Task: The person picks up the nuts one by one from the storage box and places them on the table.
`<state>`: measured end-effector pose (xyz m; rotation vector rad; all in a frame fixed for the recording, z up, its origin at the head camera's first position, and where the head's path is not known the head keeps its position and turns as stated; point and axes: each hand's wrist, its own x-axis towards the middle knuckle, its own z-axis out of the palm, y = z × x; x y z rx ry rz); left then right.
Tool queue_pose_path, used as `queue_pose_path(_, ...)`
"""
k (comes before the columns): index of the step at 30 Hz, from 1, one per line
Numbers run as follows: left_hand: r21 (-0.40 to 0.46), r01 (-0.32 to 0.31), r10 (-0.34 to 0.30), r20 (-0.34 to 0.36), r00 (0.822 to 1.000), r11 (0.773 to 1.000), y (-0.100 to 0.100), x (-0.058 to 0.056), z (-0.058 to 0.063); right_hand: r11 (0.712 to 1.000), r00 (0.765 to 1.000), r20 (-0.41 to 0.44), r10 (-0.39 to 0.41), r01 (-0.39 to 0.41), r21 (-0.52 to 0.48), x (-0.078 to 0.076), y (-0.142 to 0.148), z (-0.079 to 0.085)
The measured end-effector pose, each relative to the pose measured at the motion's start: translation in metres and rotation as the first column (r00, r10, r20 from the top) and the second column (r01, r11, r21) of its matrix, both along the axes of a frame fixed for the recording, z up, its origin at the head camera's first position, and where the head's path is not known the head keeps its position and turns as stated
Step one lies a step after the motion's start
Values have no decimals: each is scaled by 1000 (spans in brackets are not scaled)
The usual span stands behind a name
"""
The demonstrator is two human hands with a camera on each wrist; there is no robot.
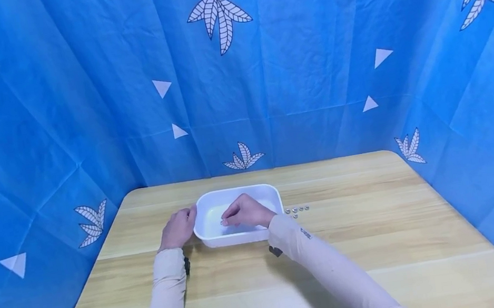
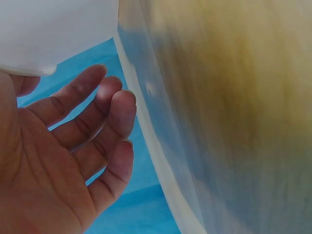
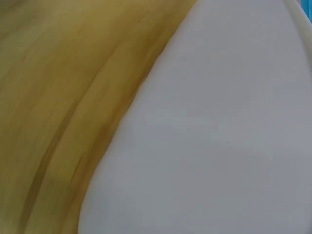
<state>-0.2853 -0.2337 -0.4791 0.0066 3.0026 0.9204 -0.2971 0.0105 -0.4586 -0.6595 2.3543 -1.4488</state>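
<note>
A white rectangular plastic tub [image 1: 243, 237] sits on the wooden table. My left hand [image 1: 179, 229] is at its left end, the thumb at the rim; in the left wrist view the other fingers [image 2: 124, 114] of that hand bend loosely, apart from the tub wall [image 2: 58, 29]. My right hand [image 1: 248, 211] reaches over the right part of the tub. Its thumb and index finger pinch a small shiny silver piece [image 1: 223, 222], mostly hidden by the fingertips. The right wrist view shows the tub's outer wall [image 3: 204, 126] but no hand.
Several small silver nut-like rings [image 1: 295, 210] lie on the wooden table [image 1: 372, 220] just right of the tub. A blue curtain [image 1: 300, 61] with leaf prints surrounds the table at the back and both sides.
</note>
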Motion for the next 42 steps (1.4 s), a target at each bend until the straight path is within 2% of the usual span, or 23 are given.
queue_pose_path(7, 19, 2, -3, 4, 1000, 1000, 0, 0, 3, 1000, 1000, -27, -2, 3, 23, -1, 18, 7)
queue_pose_path(13, 18, 2, -2, 12, 1000, 1000, -1, -2, 5, 998, 999, -38, -38, 39, 50, -3, 36, 11)
queue_pose_path(20, 24, 0, 0, 12, 1000, 1000, -2, -3, 2, 998, 998, 23, -65, 64, 26, -3, 58, 13)
queue_pose_path(29, 26, -6, 6, 17, 1000, 1000, -3, -3, 1, 994, 992, 55, -111, 110, 5, 0, 84, 19)
queue_pose_path(35, 24, 0, 0, 29, 1000, 1000, -1, -2, 2, 987, 986, 40, -159, 158, 36, 1, 101, 19)
queue_pose_path(42, 13, 5, -5, 25, 1000, 1000, -1, -2, 0, 976, 975, 46, -217, 217, 13, 4, 119, 19)
